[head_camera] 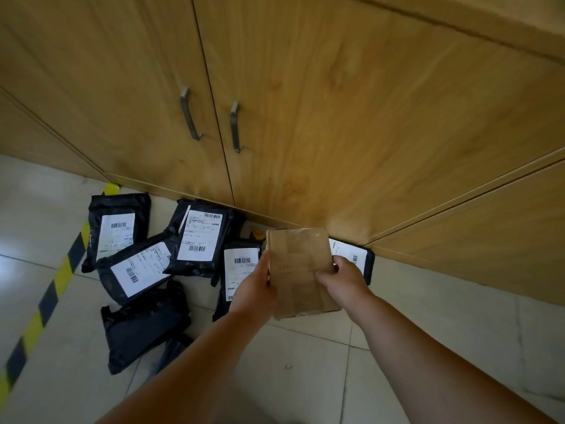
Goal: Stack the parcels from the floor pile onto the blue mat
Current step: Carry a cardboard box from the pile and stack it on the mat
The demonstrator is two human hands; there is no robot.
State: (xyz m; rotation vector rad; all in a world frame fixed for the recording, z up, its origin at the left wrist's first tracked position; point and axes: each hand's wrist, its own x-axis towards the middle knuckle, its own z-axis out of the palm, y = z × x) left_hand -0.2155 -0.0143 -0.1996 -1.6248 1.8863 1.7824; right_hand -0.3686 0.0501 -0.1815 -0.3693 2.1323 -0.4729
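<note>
A flat brown cardboard parcel [298,270] wrapped in clear tape is held above the floor pile. My left hand [255,286] grips its left edge and my right hand [344,278] grips its right edge, thumb on top. Several black plastic mailer bags with white barcode labels lie on the tiled floor below and to the left, among them one at the far left [116,229], one against the cabinet [203,240] and an unlabelled one [143,325] nearer me. Another black parcel [357,258] shows behind my right hand. No blue mat is in view.
A wooden cabinet [305,117] with two metal handles [189,113] stands right behind the pile. Yellow-and-black hazard tape [52,292] runs diagonally across the pale floor tiles [428,316] at the left.
</note>
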